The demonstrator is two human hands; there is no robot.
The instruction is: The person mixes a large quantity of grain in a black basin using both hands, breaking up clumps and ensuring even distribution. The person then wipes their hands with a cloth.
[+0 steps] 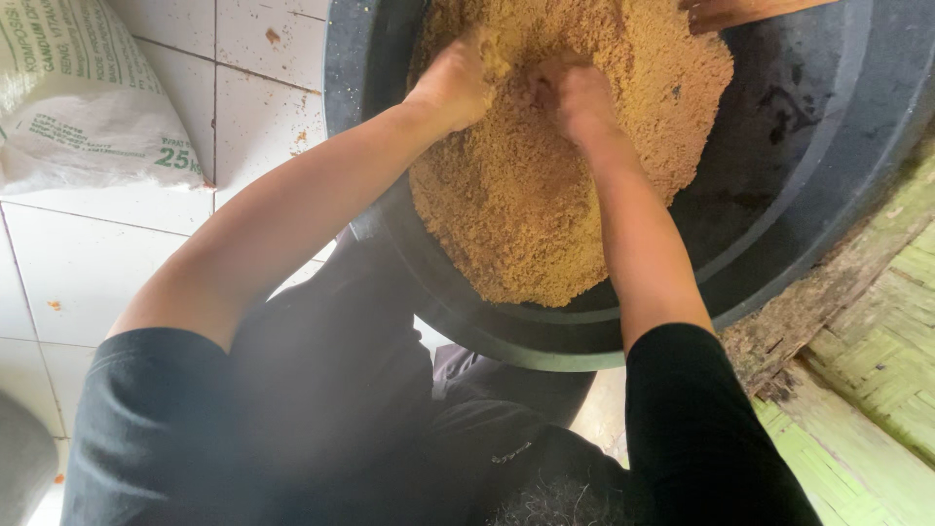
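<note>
Far left, a white sack (83, 93) lying on the tiled floor (107, 253), well apart from the work. Next, the left hand (456, 80) pressed into the meal (545, 185), fingers sunk in the crumbs, so cannot tell whether clenched or loose. Just beside it, the right hand (582, 99), fingers likewise buried and unreadable. Tan, damp-looking meal heaped inside the black tub (808, 166), piled toward its left wall. Beyond, right, a woven mat (877, 370). Likely risk: meal pushed over the near-left rim onto the tiles, given the heap sitting so close to that edge.
</note>
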